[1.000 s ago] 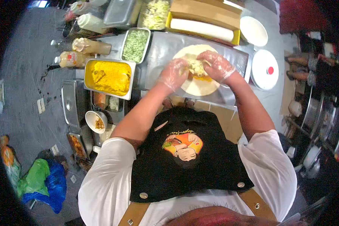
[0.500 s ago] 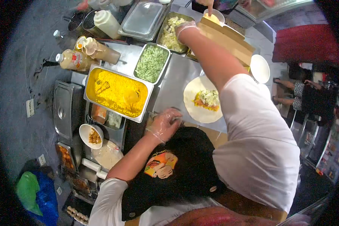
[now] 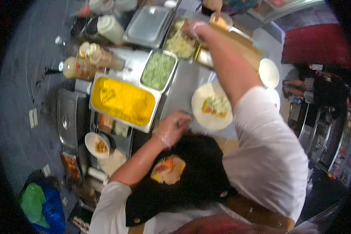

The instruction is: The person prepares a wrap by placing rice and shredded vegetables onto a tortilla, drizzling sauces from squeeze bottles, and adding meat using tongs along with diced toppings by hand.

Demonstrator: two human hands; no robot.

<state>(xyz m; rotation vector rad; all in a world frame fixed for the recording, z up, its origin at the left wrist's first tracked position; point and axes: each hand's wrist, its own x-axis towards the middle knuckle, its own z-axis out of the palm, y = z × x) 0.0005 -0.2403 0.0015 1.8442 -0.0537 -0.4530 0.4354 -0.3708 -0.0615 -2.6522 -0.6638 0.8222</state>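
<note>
The left hand (image 3: pixel 173 126), in clear crinkled plastic, hangs near the worktop's (image 3: pixel 133 59) front edge, fingers loosely curled, thumb apart from them and nothing visible between. The right hand (image 3: pixel 192 31), also in thin plastic, reaches into the pale, stringy shreds (image 3: pixel 180 45) near the far edge; blur hides its fingertips, so I cannot tell whether it pinches any.

A flat, round, pale flatbread (image 3: pixel 212 123) lies close to the front edge, right of the left hand and apart from it. On its middle sits a short, loose mound of filling (image 3: pixel 215 106), yellow and orange below, whitish and crumbly on top. The right forearm passes over the cardboard box (image 3: pixel 241 47) and beside the flatbread's right side.

On the left, a rectangular steel pan (image 3: pixel 155 111) carries a grainy yellow mass (image 3: pixel 123 100); touching or just beside its far corner, green shreds (image 3: pixel 158 70) fill a smaller one. Smooth, bare metal (image 3: pixel 179 93) leaves open room between these pans and the flatbread.
</note>
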